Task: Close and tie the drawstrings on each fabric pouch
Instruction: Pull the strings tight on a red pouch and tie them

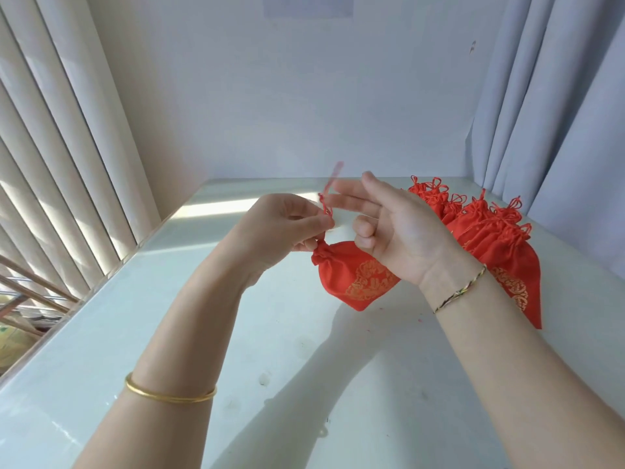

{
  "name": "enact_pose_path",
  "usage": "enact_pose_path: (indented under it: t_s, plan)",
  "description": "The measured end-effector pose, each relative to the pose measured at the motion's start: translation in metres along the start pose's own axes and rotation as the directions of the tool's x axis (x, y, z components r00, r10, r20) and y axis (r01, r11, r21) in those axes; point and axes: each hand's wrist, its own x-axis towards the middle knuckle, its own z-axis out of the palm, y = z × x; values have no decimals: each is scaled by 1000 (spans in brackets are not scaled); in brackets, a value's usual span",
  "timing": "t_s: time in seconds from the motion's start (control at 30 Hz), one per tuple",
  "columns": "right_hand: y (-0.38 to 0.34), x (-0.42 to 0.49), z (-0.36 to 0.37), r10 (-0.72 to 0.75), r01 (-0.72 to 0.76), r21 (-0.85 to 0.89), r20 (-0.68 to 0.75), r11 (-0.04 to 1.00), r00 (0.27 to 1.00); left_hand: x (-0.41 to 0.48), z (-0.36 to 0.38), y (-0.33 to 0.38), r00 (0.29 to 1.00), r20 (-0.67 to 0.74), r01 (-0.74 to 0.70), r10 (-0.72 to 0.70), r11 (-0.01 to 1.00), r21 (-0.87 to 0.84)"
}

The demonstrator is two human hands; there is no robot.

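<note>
A red fabric pouch with a gold printed emblem hangs in the air above the table, its mouth gathered tight. My left hand pinches the red drawstring just above the gathered neck. My right hand is beside it, palm toward me, with two fingers stretched out toward the blurred upper end of the string and the others curled. Whether the right fingers grip the string is unclear.
A heap of several red pouches with looped strings lies on the white table at the right, behind my right wrist. Vertical blinds line the left side, a curtain hangs at the right, and a wall stands behind.
</note>
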Motion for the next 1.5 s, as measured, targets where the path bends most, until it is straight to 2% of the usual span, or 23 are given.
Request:
enact_pose_path:
  t_s: [0.1, 0.2, 0.4, 0.47, 0.67, 0.77, 0.93, 0.97, 1.03, 1.1, 1.2, 1.27, 1.33, 1.5]
  plan:
    - [1, -1, 2, -31, 25, -171, -35, 985, 999, 0, -1, -1, 999, 28, 17, -16, 999, -42]
    - [7, -1, 4, -104, 77, -424, -41, 902, 994, 0, -2, -1, 999, 42, 10, -7, 998, -64]
    - [13, -2, 5, -91, 127, -627, 90, 768, 992, -1, -1, 1, 998, 66, -10, 16, 997, -83]
    - [15, -2, 5, -106, 142, -637, 94, 758, 990, -1, -1, 1, 999, 50, -16, 22, 994, -110]
    - [13, 2, 2, -216, 156, -600, -29, 784, 976, 1, -5, -1, 1000, -6, 25, -26, 984, -179]
    - [7, 0, -1, -237, 165, -634, -30, 756, 971, 1, -8, -3, 999, -33, 35, -43, 978, -204]
    - [-1, -9, 1, -99, 139, -696, 98, 705, 990, -2, -6, 2, 999, -33, 16, -25, 969, -246]
    - [-3, -9, 1, -135, 152, -680, 79, 717, 988, -2, -6, 2, 999, -28, 12, -19, 973, -230]
    - [-4, -7, 1, -298, 222, -621, -19, 751, 954, -2, -8, 1, 1000, -22, 5, -10, 979, -202]
    - [-4, -5, 1, -397, 286, -624, -42, 727, 917, -3, -9, 1, 1000, 1, -4, 4, 985, -173]
    - [2, -8, 7, -301, 279, -694, 94, 663, 949, -6, -6, 4, 996, 70, -48, 55, 994, -102]
    - [8, -9, 10, -216, 250, -657, 135, 711, 967, -7, -4, 6, 995, 70, -72, 76, 996, -51]
    - [10, -8, 9, -179, 213, -592, 115, 777, 977, -6, -2, 7, 994, 26, -102, 103, 994, -24]
    - [14, -4, 6, -175, 176, -575, 57, 799, 983, -3, 6, 7, 974, -91, -204, 208, 977, 59]
